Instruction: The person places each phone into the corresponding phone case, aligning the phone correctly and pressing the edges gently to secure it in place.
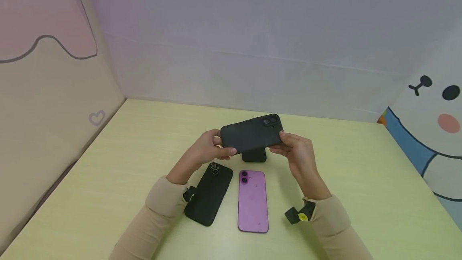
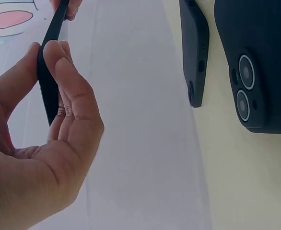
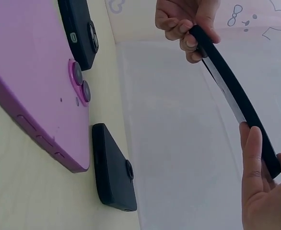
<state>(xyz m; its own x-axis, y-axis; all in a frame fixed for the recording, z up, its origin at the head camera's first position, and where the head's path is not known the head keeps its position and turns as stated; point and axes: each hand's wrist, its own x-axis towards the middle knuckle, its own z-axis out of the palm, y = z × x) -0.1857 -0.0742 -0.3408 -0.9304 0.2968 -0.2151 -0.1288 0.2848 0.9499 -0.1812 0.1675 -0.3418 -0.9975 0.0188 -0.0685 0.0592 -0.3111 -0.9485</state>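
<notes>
Above the table, a black phone case (image 1: 245,135) with a camera cutout at its upper right is held lengthwise between both hands. My left hand (image 1: 207,147) pinches its left end, thumb on the near face. At the other end, my right hand (image 1: 298,153) pinches the lower right corner. In the right wrist view the case (image 3: 236,98) looks thin and bowed, with a pale strip along its inner side. Below lie a pink phone (image 1: 252,202) and, left of it, a black phone (image 1: 209,196), both camera side up. Another black phone (image 1: 254,155) is partly hidden behind the held case.
The pale wooden table (image 1: 361,171) meets a whitish back cloth (image 1: 270,51). Printed side panels stand at left and right, the right one with a cartoon face (image 1: 447,119). The left forearm passes close beside the left black phone.
</notes>
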